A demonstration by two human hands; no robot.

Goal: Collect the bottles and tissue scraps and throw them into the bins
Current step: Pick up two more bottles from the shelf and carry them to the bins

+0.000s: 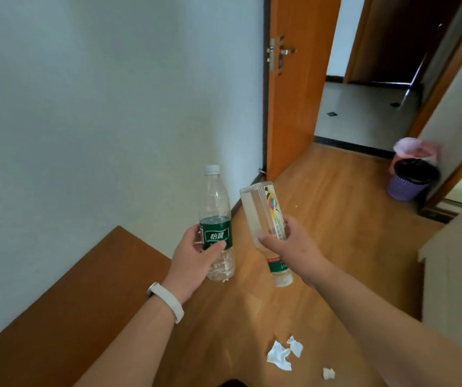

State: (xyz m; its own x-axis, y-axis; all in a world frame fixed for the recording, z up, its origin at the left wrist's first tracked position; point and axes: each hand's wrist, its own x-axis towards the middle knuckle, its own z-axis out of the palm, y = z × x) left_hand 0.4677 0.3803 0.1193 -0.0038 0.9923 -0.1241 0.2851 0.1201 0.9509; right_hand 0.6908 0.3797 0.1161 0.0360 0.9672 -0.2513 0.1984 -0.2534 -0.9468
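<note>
Basically left hand (193, 258) grips the upright green-label bottle (217, 224), right hand (294, 244) clasps the inverted clear bottle (263, 216), bins (411, 177) well apart by the doorway, tissue scraps (282, 353) on the floor, so full hands risk leaving scraps behind.

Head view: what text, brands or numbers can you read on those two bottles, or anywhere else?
"怡寶": white characters on the green label of the plastic bottle in the left hand.
Clear bottle, held neck-down in the right hand: label print and neck-band marks too blurred to read.
Nothing else legible.
</note>
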